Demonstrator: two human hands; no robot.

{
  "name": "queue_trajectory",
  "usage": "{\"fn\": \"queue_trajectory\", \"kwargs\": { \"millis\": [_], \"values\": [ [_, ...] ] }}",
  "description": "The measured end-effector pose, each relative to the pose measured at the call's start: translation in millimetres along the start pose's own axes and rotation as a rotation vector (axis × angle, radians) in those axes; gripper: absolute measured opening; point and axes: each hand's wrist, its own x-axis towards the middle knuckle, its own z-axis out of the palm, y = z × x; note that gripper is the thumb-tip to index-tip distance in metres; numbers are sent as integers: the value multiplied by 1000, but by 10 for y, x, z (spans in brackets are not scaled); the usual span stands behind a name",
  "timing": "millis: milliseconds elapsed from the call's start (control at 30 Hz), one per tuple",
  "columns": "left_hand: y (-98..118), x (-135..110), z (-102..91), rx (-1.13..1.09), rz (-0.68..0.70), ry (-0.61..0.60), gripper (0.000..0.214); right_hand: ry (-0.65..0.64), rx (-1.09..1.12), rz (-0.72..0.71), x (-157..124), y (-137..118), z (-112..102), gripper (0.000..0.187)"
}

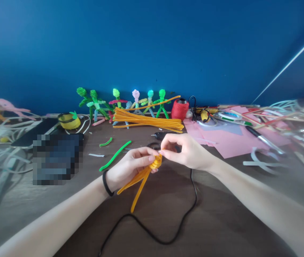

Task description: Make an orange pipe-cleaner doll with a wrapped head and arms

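My left hand (pixel 130 166) is closed round an orange pipe cleaner piece (pixel 144 176) with a coiled top and straight ends hanging down toward me. My right hand (pixel 185 151) pinches the coiled top of that same piece with thumb and fingertips. Both hands meet above the brown table (pixel 168 214). A black band circles my left wrist. Behind the hands lies a bundle of orange pipe cleaners (pixel 148 121).
Several pipe cleaner figures (pixel 119 101) stand along the blue wall. A red thread spool (pixel 180 109), pink paper (pixel 221 137), green pipe cleaner bits (pixel 114 155), a black cable (pixel 152 232), a yellow cup (pixel 68 120) and cluttered tools at both sides surround me.
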Motion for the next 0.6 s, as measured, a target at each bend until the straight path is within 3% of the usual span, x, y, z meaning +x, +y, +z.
{"fn": "queue_trajectory", "kwargs": {
  "millis": [433, 600],
  "values": [
    [-11, -1, -38, 22, -18, -107, 12, 37, -80, -60, -12, 16, 41, 8],
    [-15, 3, -38, 7, -15, -96, 10, 71, -86, -69, -12, 8, 64, 11]
  ]
}}
